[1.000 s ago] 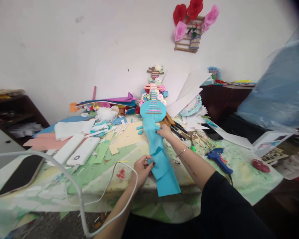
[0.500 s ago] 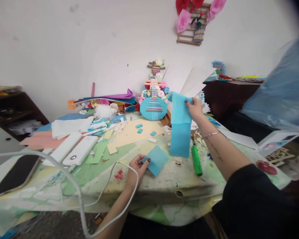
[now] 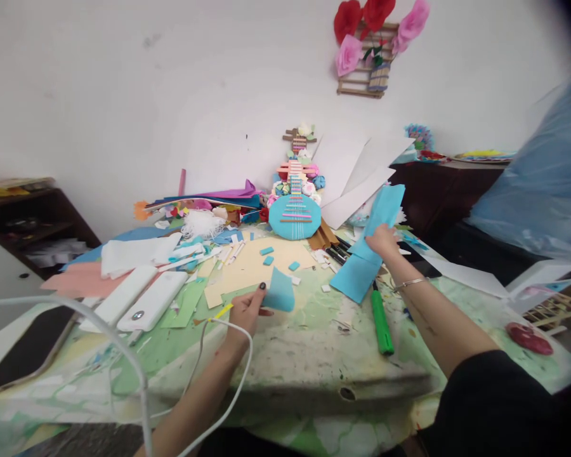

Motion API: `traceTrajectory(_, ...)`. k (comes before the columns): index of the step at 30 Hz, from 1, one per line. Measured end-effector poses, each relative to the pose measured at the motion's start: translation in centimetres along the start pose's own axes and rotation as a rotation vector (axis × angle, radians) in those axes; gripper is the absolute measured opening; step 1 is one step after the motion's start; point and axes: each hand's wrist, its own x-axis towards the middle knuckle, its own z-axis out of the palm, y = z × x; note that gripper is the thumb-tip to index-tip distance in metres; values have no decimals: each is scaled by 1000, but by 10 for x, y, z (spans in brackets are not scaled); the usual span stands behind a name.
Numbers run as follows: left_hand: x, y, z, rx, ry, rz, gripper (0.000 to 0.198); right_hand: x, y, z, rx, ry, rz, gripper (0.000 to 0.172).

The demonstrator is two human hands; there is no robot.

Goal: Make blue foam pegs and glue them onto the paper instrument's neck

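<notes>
Between the thumb and fingers of my left hand (image 3: pixel 247 311) is a small square of blue paper (image 3: pixel 282 291), raised a little over the table. My right hand (image 3: pixel 383 242) is out to the right, on a long folded strip of blue paper (image 3: pixel 359 276); its fingers are partly hidden, but the strip looks gripped. The strip's upper part leans toward white sheets and its lower end is near the table. A green-handled tool (image 3: pixel 382 320) lies just below the strip. Several small blue pieces (image 3: pixel 268 260) rest on cream card (image 3: pixel 247 254) ahead of my left hand.
A blue paper-covered instrument model (image 3: pixel 295 219) stands against the wall. White power banks (image 3: pixel 153 301) and a dark phone (image 3: pixel 26 349) lie at left. A white cable (image 3: pixel 145 381) loops across the front left, over my left forearm. Dark pens (image 3: pixel 337 251) lie right of centre.
My right hand has moved right and down with the long blue strip, which now tilts. My left hand has shifted left and lifted the small blue square.
</notes>
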Motion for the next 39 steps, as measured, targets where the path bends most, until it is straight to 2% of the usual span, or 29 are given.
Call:
traceTrajectory(3, 16, 17, -1, 103, -30, 184, 27, -23, -31, 14, -75, -154, -121, 28)
traceTrajectory(7, 38, 32, 0, 201, -189, 388, 15, -72, -73, 48, -108, -470, -353, 32)
traceTrajectory(9, 49, 35, 2, 170, -217, 376, 14, -97, -84, 66, -134, -568, -389, 31)
traceTrajectory(11, 58, 34, 5, 111, -192, 308, 15, -116, -88, 78, -153, -614, -397, 32)
traceTrajectory(15, 72, 26, 6, 44, -164, 238, 23, -132, -81, 88, -140, -591, -396, 31)
traceTrajectory(18, 76, 17, 4, -23, -169, 148, 37, -133, -75, 90, -86, -558, -381, 26)
traceTrajectory(21, 78, 10, 0, -113, -181, 34, 55, -131, -72, 91, 17, -521, -350, 13)
traceTrajectory(24, 79, 6, -1, -154, -202, -2, 64, -126, -71, 90, 166, -476, -308, 16)
traceTrajectory(27, 80, 4, 1, -237, -198, -75, 55, -118, -69, 84, 362, -406, -237, 21)
traceTrajectory(29, 79, 4, 4, -319, -197, -187, 40, -114, -68, 79, 518, -369, -171, 26)
traceTrajectory(33, 74, -2, 12, -361, -182, -376, 19, -108, -66, 68, 814, -379, -42, 31)
traceTrajectory(36, 67, -13, 22, -316, -163, -398, 19, -106, -65, 64, 965, -406, 44, 28)
traceTrajectory(39, 59, -23, 31, -275, -137, -361, 21, -105, -65, 63, 1060, -446, 109, 26)
